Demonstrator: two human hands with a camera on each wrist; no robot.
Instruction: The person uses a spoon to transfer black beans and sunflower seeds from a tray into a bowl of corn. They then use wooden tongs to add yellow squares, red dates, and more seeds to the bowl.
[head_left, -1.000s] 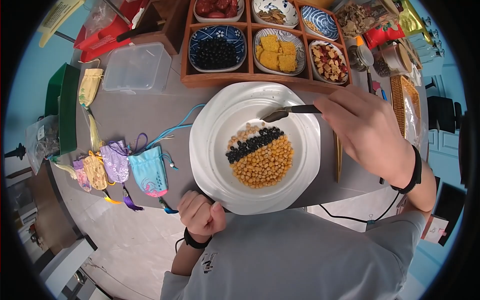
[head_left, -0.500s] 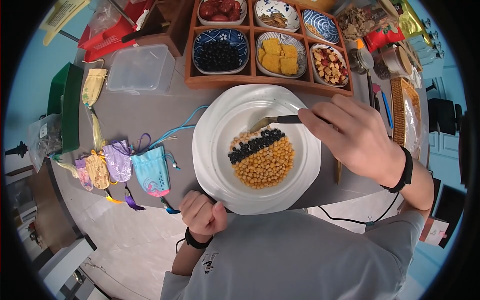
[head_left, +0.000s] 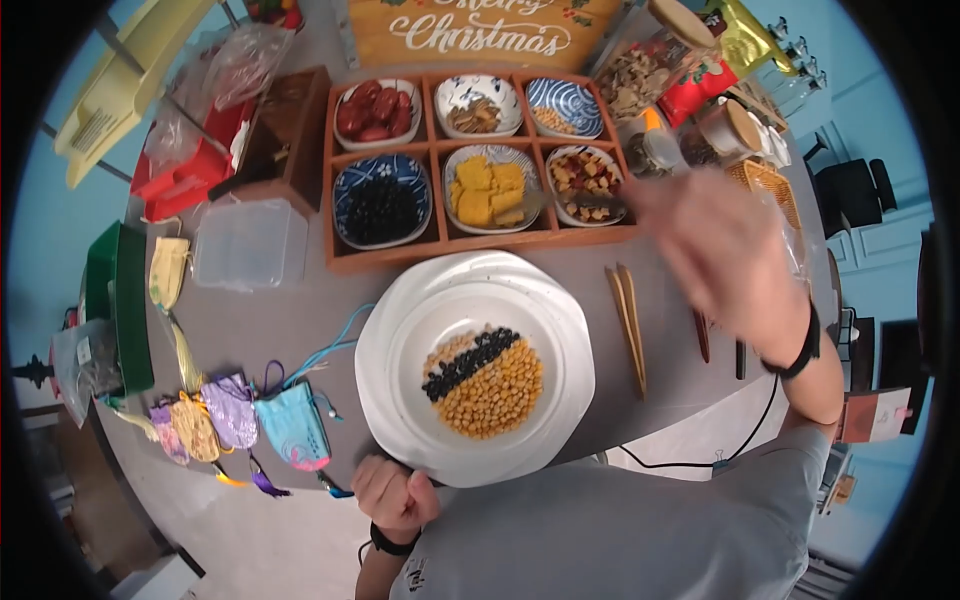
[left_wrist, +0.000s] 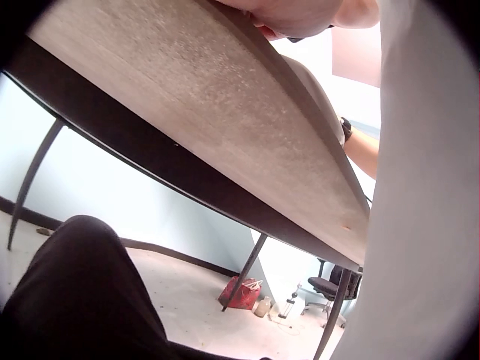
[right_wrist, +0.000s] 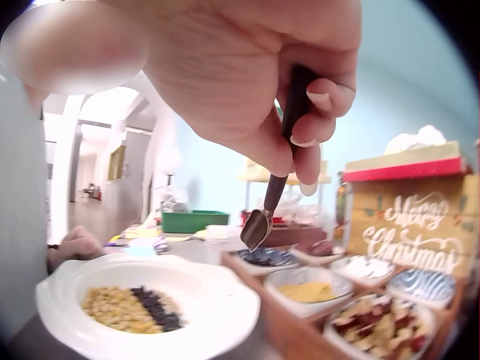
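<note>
- The left hand [head_left: 392,497] sits nearest the body at the desk [head_left: 300,320] edge, its fingers curled into a loose fist that touches the near rim of the white plate [head_left: 400,440]; whether they pinch that rim or only rest against it I cannot tell. The left wrist view shows only the underside of the desk.
- Just beyond, the plate carries a mound of yellow beans [head_left: 490,392] with a band of black beans [head_left: 468,362] laid diagonally along its far-left side.
- To the right of the plate, a pair of wooden chopsticks [head_left: 628,325] lies on the desk, long axis running near to far.
- Farther out, the right hand [head_left: 720,250] hangs blurred over the right end of the wooden tray [head_left: 340,262]. Its fingers [right_wrist: 319,127] pinch the dark handle of a small spoon [right_wrist: 256,227], the shaft slanting down and left so the bowl of the spoon points at the tray.
- In the right wrist view the spoon tip hovers above the tray, apart from it, over the black bean bowl [right_wrist: 266,257] and the yellow cube bowl [right_wrist: 309,289]; the mixed dried fruit bowl [right_wrist: 375,326] lies closer to the camera.
- This hand is the one nearer the tray; the left is well apart from it.
</note>
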